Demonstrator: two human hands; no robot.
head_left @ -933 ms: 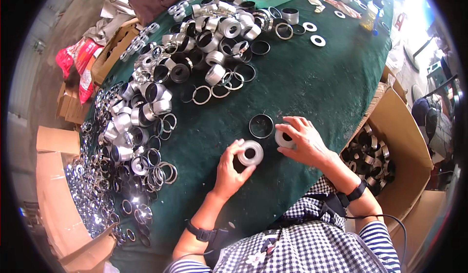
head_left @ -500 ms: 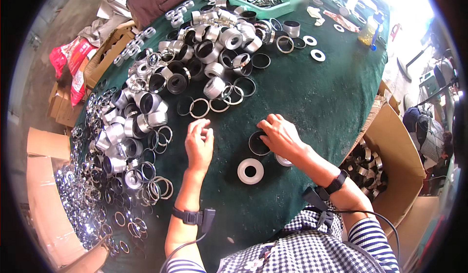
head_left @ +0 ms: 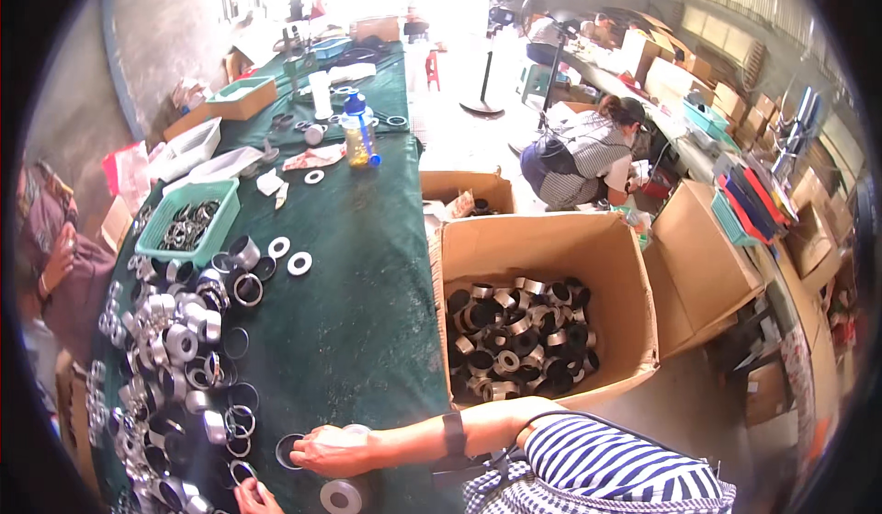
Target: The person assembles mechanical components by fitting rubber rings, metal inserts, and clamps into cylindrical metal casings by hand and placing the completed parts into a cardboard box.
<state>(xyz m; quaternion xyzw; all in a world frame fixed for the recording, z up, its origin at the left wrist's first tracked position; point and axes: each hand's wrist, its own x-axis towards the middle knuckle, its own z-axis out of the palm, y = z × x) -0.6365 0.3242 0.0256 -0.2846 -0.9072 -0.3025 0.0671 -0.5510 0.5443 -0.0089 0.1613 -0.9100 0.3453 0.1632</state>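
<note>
My right hand [head_left: 333,450] reaches in over the green-covered table, fingers bent and closed at the rim of a black ring [head_left: 283,452]. Part of that ring is hidden under the fingers. Just behind the wrist, a pale disc-shaped piece [head_left: 356,429] is partly covered. A white washer-like disc with a round hole [head_left: 333,506] lies on the near side of the forearm. At the bottom edge, my left hand [head_left: 257,498] shows only in part, with its fingertips pinched at a thin metal ring [head_left: 236,466].
Silver collars [head_left: 181,341] and loose rings heap along the table's left. Behind them stands a green basket [head_left: 226,223] of rings. A bottle [head_left: 356,133] and white washers [head_left: 299,263] lie farther back. Right of the table, a cardboard box [head_left: 551,238] holds collars; a person [head_left: 579,160] bends beyond it.
The view has swung up and to the right, bringing the box and room into sight. My left hand has come to a metal ring; the right stays by the black ring.
</note>
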